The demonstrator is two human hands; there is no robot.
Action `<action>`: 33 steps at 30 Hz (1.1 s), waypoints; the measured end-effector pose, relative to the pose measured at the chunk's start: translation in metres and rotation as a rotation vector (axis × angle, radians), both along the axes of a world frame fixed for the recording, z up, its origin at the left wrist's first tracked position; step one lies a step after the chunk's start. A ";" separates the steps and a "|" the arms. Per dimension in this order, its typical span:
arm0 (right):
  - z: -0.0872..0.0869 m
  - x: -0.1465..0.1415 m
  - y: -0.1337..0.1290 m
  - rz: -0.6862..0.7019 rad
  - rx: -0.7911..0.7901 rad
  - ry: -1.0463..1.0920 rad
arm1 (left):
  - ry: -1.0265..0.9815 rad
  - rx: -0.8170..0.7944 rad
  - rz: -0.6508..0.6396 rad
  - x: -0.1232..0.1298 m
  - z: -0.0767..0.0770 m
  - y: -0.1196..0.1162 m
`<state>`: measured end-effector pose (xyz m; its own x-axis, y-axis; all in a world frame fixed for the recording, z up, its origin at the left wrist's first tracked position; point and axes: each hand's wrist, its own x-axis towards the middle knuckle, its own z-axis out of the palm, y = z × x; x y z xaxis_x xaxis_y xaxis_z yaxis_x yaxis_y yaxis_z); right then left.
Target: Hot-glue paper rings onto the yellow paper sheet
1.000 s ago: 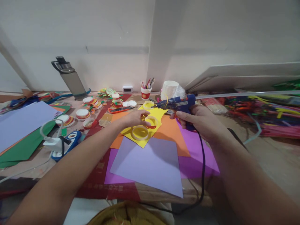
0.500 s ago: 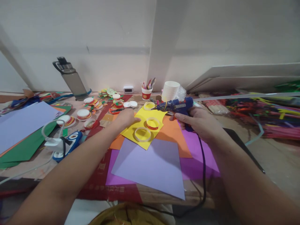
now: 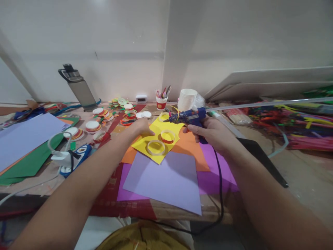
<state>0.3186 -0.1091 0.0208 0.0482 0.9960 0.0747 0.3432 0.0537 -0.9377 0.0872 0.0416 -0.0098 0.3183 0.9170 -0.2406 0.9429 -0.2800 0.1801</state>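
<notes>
My right hand (image 3: pixel 204 131) is wrapped round a blue glue gun (image 3: pixel 191 118), its nozzle pointing left above the far part of a yellow sheet (image 3: pixel 158 157). On that sheet lie a pale ring (image 3: pixel 155 148), a ring with a red band (image 3: pixel 168 136) and, farther back, another pale ring (image 3: pixel 163 117). My left hand (image 3: pixel 144 127) rests at the sheet's left edge, thumb toward the rings; its other fingers are hidden. Under the yellow sheet are orange paper (image 3: pixel 191 147) and purple paper (image 3: pixel 215 182), with a lilac sheet (image 3: pixel 163 182) in front.
Lidded rings (image 3: pixel 93 126), a power strip (image 3: pixel 84 151) and coloured sheets (image 3: pixel 31 139) lie left. Behind stand a bottle (image 3: pixel 80 91), a pen cup (image 3: pixel 161 103) and stacked white cups (image 3: pixel 187 100). A black tablet-like object (image 3: pixel 262 159) and coloured stems (image 3: pixel 309 135) are right.
The glue gun and my right hand have shifted slightly left in view, along with the papers and rings. More of the black object shows beside my right forearm.
</notes>
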 end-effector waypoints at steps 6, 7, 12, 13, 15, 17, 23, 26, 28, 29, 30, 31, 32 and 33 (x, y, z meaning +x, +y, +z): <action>0.001 0.000 0.000 0.021 -0.010 0.028 | -0.356 -0.134 0.072 -0.011 -0.004 0.002; 0.001 0.000 0.000 0.024 -0.006 0.029 | -0.431 -0.158 0.075 -0.013 -0.004 0.003; 0.002 -0.001 -0.001 0.017 0.006 0.045 | -0.636 -0.317 0.105 -0.021 0.008 0.008; 0.002 -0.001 -0.001 0.018 0.010 0.045 | -0.640 -0.336 0.108 -0.022 0.012 0.008; 0.003 -0.001 -0.002 0.019 0.018 0.035 | -0.665 -0.384 0.122 -0.026 0.018 0.008; 0.003 -0.001 -0.002 0.008 0.023 0.007 | -0.677 -0.441 0.131 -0.028 0.022 0.009; 0.005 -0.003 -0.002 0.016 0.001 -0.029 | -0.390 -0.446 -0.046 -0.029 0.018 0.012; 0.005 -0.005 -0.003 0.028 -0.009 -0.024 | -0.193 -0.254 -0.171 -0.026 0.018 0.017; 0.005 -0.006 -0.003 0.027 -0.013 -0.036 | -0.099 -0.115 -0.243 -0.026 0.020 0.019; 0.004 -0.006 -0.003 0.027 -0.015 -0.042 | -0.080 -0.052 -0.257 -0.027 0.021 0.019; 0.004 -0.005 -0.003 0.027 -0.015 -0.040 | -0.090 0.011 -0.259 -0.028 0.021 0.018; 0.003 -0.005 -0.002 0.026 -0.013 -0.029 | -0.123 0.073 -0.262 -0.030 0.023 0.014; 0.002 -0.004 -0.002 0.022 -0.006 -0.010 | -0.167 0.125 -0.266 -0.031 0.024 0.009; 0.001 -0.002 -0.001 0.016 0.002 0.006 | -0.223 0.160 -0.274 -0.033 0.025 0.002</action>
